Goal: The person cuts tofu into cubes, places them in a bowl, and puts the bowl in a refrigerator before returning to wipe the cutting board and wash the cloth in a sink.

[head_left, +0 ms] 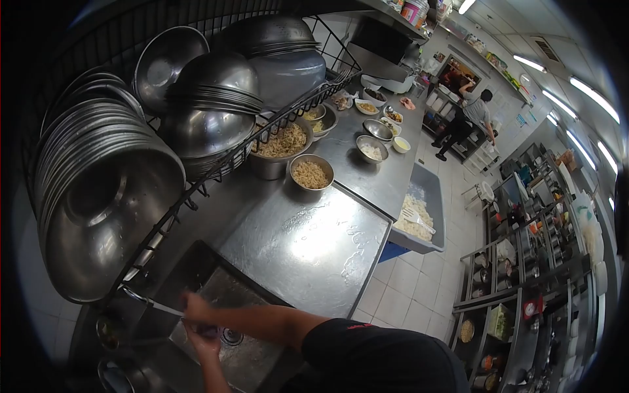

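Note:
Over the metal sink (pixel 252 373), my right hand (pixel 194 309) and my left hand (pixel 204 339) are close together, by the end of the faucet (pixel 154 303). My right hand is smeared by motion, and its fingers do not show clearly. Just below it is my left hand, its fingers mostly hidden. A small purplish patch shows between the hands; I cannot make out what it is. The round drain (pixel 231 336) lies to the right of them.
A wet steel counter (pixel 308 245) adjoins the sink, with a bowl of brown grains (pixel 311 174) on it. Stacked metal bowls (pixel 108 196) fill the rack above. A grey tub (pixel 429 236) holds white food. Another person (pixel 475 111) stands at the back. Shelves (pixel 504 262) line the right.

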Demonstrator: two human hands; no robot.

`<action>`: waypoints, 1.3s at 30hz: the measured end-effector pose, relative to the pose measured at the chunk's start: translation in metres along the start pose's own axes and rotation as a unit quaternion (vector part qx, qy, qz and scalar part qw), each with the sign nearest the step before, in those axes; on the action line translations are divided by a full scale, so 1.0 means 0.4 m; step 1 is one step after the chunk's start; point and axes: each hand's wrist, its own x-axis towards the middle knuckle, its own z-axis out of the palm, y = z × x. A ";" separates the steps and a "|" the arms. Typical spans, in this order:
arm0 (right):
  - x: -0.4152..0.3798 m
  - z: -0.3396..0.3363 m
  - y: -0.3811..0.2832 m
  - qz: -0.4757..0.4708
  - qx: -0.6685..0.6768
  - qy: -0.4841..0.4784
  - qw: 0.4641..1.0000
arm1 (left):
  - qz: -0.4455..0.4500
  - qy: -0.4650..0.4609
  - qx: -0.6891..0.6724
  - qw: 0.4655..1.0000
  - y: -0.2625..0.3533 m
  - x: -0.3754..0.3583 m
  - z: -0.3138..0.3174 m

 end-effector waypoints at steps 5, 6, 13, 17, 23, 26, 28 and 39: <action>-0.245 0.036 -0.048 -0.164 -0.112 -0.045 0.979 | -0.057 -0.179 -0.036 0.981 0.002 0.081 -0.109; -0.228 -0.001 -0.101 -0.096 -0.094 -0.185 0.974 | -0.066 -0.215 -0.039 0.974 0.008 0.086 -0.129; -0.011 -0.100 -0.076 -0.151 -0.159 -0.039 0.975 | 0.003 -0.129 0.020 0.991 0.009 0.032 0.002; 0.000 -0.053 -0.025 -0.173 -0.137 0.038 0.975 | 0.123 0.072 0.149 0.979 0.030 0.026 -0.074; -0.023 -0.061 -0.124 -0.055 -0.109 -0.124 0.985 | 0.361 0.161 0.579 0.713 -0.031 0.077 -0.149; -0.016 -0.059 -0.113 -0.069 0.000 -0.137 0.988 | 0.376 -0.022 0.376 0.847 -0.008 0.019 -0.039; -0.015 -0.081 -0.121 -0.026 0.191 -0.171 0.966 | 0.350 -0.014 0.378 0.857 -0.009 0.103 -0.119; 0.054 -0.193 0.341 -0.194 -0.126 -0.222 0.947 | 0.443 0.121 0.612 0.644 0.009 0.018 0.127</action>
